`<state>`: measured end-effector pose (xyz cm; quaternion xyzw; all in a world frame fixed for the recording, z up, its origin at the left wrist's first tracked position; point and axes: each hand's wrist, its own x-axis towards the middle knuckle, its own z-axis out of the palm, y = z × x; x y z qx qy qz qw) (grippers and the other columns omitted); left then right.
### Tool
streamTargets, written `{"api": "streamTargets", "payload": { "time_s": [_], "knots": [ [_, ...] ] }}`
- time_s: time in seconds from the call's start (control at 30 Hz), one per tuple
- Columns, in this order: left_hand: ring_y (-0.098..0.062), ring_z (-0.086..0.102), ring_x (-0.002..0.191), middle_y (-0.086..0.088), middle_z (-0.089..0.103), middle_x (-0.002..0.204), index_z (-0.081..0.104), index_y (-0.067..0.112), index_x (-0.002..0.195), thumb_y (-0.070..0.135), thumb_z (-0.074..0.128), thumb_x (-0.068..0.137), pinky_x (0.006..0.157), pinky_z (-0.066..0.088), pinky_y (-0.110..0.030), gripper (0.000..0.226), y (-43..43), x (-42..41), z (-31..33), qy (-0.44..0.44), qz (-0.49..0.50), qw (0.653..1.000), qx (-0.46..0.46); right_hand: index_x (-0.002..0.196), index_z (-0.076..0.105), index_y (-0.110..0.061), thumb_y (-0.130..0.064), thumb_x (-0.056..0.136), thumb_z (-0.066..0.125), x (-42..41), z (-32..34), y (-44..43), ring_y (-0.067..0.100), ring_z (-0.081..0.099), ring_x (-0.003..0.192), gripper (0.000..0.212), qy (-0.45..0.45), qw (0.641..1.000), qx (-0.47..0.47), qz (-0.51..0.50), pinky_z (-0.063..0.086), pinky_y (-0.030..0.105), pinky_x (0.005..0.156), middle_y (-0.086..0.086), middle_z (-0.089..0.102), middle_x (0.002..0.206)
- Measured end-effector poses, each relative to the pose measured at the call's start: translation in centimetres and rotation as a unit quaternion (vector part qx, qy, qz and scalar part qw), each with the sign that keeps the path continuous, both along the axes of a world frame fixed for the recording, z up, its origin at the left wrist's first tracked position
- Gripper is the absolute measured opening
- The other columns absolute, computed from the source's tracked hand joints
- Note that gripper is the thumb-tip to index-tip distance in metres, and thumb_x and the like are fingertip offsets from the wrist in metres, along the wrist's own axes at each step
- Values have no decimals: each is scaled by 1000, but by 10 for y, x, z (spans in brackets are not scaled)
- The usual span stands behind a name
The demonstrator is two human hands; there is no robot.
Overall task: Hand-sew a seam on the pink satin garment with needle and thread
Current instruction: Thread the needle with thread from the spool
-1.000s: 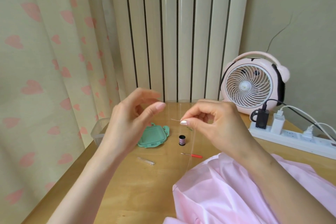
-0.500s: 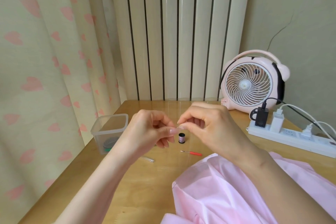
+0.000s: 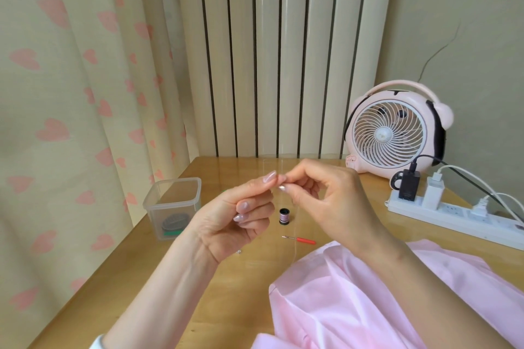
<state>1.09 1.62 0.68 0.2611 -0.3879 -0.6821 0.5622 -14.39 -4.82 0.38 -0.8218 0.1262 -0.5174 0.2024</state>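
Closing from well apart a second ago, both hands now meet fingertip to fingertip above the desk (image 3: 249,286). Nearest, the pink satin garment (image 3: 368,297) lies bunched at the near right. Above it the right hand (image 3: 331,201) pinches a thread (image 3: 295,249) that drops to the fabric. The left hand (image 3: 235,215) pinches at the same spot, probably to thread or knot it. No needle is discernible. Beyond stands the spool (image 3: 283,216), and the fan (image 3: 391,133) is far right.
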Motion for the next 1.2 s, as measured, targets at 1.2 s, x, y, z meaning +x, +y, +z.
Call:
{"api": "streamTargets", "payload": {
  "time_s": [1.2],
  "knots": [
    [-2,48,66,11,54,66,76,21,82,30,68,76,61,39,-13,14,-4,0,-11,-386,358,802,-281,75,67,-11,-20,77,65,-7,8,1,14,45,47,9,-13,965,239,108,38,17,45,4,54,51]
  ]
}}
